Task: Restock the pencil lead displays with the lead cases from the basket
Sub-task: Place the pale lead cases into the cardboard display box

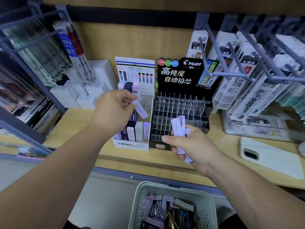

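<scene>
Left hand point(113, 111) pinches one lilac lead case point(141, 109) over the half-filled MONO display point(132, 145); right hand point(186, 147) grips a spare bundle point(179, 128). PILOT rack point(179, 116) looks empty, basket point(171, 187) still loaded. Judged early, most restocking remains.

the mono display point(132, 145) and the pilot display point(181, 111) stand touching, closing the way between them. the left hand point(112, 111), pinching a lead case point(141, 109), hangs over the mono display's rows; the right hand point(193, 146), gripping lead cases point(177, 128), blocks the pilot display's lower front. hooks point(237, 58) jut over its right side — its clear slots seem open from above, though glare blurs them. bare shelf point(74, 126) lies free at left; a phone point(270, 159) lies at right.
</scene>
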